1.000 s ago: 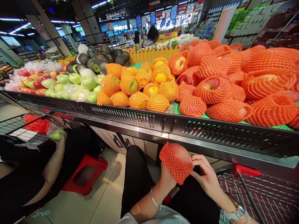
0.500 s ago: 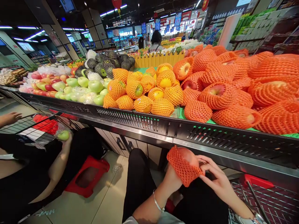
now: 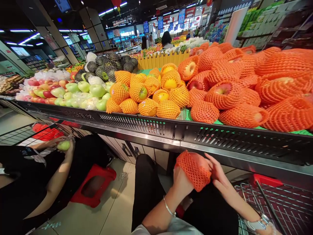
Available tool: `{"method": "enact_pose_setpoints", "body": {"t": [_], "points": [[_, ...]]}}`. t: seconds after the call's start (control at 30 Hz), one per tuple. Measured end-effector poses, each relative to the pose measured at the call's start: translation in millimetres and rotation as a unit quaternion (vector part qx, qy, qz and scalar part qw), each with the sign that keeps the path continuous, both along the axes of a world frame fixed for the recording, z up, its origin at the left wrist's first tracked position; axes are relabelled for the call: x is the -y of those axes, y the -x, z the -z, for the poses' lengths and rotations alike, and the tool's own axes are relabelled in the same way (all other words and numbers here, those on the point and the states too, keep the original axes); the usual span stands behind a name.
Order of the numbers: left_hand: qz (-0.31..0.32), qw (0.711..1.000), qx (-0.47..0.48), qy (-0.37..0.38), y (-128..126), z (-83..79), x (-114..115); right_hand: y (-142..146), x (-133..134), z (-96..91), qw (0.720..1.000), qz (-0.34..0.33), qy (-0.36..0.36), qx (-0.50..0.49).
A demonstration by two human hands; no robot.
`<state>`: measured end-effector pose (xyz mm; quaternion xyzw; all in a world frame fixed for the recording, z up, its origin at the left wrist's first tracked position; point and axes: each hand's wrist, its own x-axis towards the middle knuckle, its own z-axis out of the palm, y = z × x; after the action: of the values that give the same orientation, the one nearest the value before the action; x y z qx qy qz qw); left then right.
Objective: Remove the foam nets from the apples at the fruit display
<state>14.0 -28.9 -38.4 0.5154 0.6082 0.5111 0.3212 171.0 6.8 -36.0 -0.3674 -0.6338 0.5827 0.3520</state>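
Note:
Above my lap, an apple point(image 3: 200, 160) sits partly inside an orange-red foam net point(image 3: 194, 174), its pinkish skin bare at the upper right. My left hand point(image 3: 182, 181) is wrapped round the netted fruit from the left, with its fingertips hidden behind it. At the right side, the bent fingers of my right hand point(image 3: 218, 173) close on the edge of the foam net. Just ahead, several apples in the same kind of net point(image 3: 205, 111) lie piled in the display.
The black slotted display rail point(image 3: 146, 122) runs across in front. Beyond it are orange-netted fruits point(image 3: 168, 110) and green apples point(image 3: 97, 90). A wire cart point(image 3: 276, 205) stands at my right. At left, a co-worker's hand point(image 3: 70, 148) holds a bagged green apple near a red stool point(image 3: 97, 195).
My right hand has shifted from the net's lower corner up along the apple's right side, and the net covers more of the fruit. The co-worker has brought a second hand to the green apple.

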Motion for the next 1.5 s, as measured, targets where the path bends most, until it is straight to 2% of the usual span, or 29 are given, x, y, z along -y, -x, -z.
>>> {"method": "enact_pose_setpoints", "body": {"t": [0.17, 0.33, 0.4, 0.5, 0.6, 0.67, 0.73, 0.8, 0.9, 0.97, 1.03, 1.13, 1.2, 1.3, 1.4, 1.5], "points": [[0.057, 0.988, -0.131, 0.052, -6, 0.5, 3, 15, 4, -2.0, 0.994, 0.053, 0.074, 0.067], [0.072, 0.98, -0.147, 0.117, -10, -3.3, 8, 15, -4, 2.6, 0.994, 0.045, 0.08, 0.058], [0.091, 0.982, -0.121, 0.111, -6, -5.3, 7, 14, -7, 3.4, 0.994, 0.054, 0.079, 0.052], [0.182, 0.976, -0.03, 0.114, 9, -9.3, 2, 15, -9, 2.9, 0.991, 0.075, 0.109, 0.016], [0.283, 0.945, 0.061, 0.154, 33, -19.4, -1, 16, -12, 1.9, 0.968, 0.086, 0.227, -0.056], [0.304, 0.935, 0.083, 0.164, 52, -31.5, 5, 16, -13, 0.9, 0.95, 0.093, 0.282, -0.096], [0.305, 0.939, 0.089, 0.135, 73, -45.4, 16, 16, -15, -0.4, 0.941, 0.099, 0.3, -0.122], [0.286, 0.95, 0.11, 0.066, 94, -56.0, 27, 16, -17, -1.7, 0.935, 0.11, 0.306, -0.141], [0.152, 0.975, 0.147, -0.066, 113, -55.1, 35, 16, -19, -3.0, 0.929, 0.133, 0.306, -0.16], [0.098, 0.981, 0.126, -0.108, 110, -43.4, 31, 18, -18, -4.0, 0.927, 0.137, 0.307, -0.167], [0.144, 0.983, 0.069, -0.088, 96, -28.0, 23, 22, -15, -5.9, 0.923, 0.135, 0.317, -0.169], [0.236, 0.97, -0.002, -0.059, 64, -9.2, 11, 27, -7, -9.7, 0.922, 0.136, 0.325, -0.158], [0.239, 0.966, -0.023, -0.097, 45, -2.6, 6, 29, -2, -11.7, 0.926, 0.135, 0.32, -0.148], [0.203, 0.967, -0.036, -0.15, 32, 0.0, 5, 28, 5, -13.1, 0.934, 0.116, 0.312, -0.128], [0.187, 0.971, -0.056, -0.139, 33, -2.2, 8, 27, 10, -14.3, 0.94, 0.077, 0.309, -0.125], [0.179, 0.972, -0.081, -0.131, 35, -7.9, 11, 27, 12, -16.4, 0.934, 0.074, 0.32, -0.143]]}}
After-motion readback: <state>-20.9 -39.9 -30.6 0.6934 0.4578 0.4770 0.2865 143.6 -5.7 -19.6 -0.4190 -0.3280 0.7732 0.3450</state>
